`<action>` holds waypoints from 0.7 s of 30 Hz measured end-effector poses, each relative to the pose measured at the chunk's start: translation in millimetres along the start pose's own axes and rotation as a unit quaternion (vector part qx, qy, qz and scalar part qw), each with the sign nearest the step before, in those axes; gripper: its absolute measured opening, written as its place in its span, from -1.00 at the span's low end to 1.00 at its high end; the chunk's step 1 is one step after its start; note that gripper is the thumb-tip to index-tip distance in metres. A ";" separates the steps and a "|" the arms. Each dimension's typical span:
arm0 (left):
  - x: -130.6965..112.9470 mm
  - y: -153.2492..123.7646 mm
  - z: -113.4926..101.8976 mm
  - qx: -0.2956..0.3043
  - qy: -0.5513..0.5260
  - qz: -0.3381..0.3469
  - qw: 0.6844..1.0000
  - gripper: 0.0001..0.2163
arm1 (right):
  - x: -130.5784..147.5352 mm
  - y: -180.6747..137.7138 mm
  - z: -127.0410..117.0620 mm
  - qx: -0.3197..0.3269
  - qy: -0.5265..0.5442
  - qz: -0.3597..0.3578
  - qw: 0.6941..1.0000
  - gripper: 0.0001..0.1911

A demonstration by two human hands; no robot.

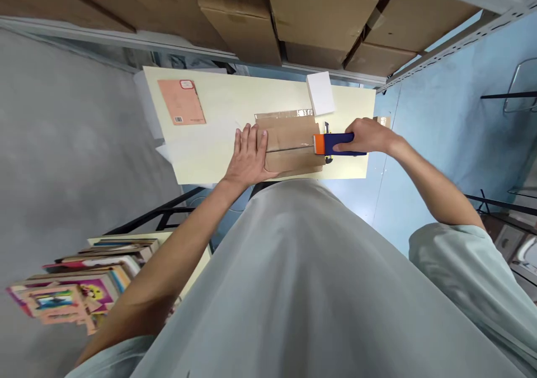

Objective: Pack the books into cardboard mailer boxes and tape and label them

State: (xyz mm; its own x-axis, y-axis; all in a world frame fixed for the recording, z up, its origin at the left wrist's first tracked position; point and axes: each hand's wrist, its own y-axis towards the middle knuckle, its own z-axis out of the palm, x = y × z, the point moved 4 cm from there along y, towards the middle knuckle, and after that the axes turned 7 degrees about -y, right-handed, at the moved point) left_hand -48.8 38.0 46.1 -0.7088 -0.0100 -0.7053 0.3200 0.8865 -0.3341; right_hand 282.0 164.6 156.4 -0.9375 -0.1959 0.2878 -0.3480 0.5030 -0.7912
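A flat brown cardboard package (pixel 293 137) lies on the pale yellow table (pixel 251 95). My left hand (pixel 248 157) rests flat on the package's left end, fingers stretched out and together. My right hand (pixel 369 136) is closed around the blue handle of a tape dispenser (pixel 333 143) with an orange head, which touches the package's right end. A strip of clear tape shows along the package's far edge.
An orange booklet (pixel 182 102) lies at the table's far left, with white sheets (pixel 197 143) beside my left hand. A small white box (pixel 320 93) stands behind the package. Cardboard boxes (pixel 319 14) fill the shelf beyond. Stacked colourful books (pixel 79 288) sit lower left.
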 end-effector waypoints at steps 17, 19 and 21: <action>-4.3 6.0 -2.2 0.025 0.019 -0.032 0.999 0.33 | -91.2 -1.6 -3.9 0.038 0.072 0.000 0.997 -0.34; -2.6 5.6 -5.1 0.031 0.020 -0.034 0.999 0.30 | -93.5 2.5 -0.2 0.041 0.076 -0.009 0.996 -0.34; -0.1 3.3 -11.3 0.039 0.026 -0.038 0.998 0.27 | -90.3 10.5 6.0 0.040 0.077 -0.023 0.996 -0.35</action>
State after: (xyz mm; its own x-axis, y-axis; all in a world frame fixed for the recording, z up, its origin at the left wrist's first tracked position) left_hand -54.8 46.2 52.1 -0.7645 -0.0501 -0.6426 0.3098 0.8457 -0.4345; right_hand 363.1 182.6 118.9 -0.9134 -0.0818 0.3987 -0.3935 0.4275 -0.8139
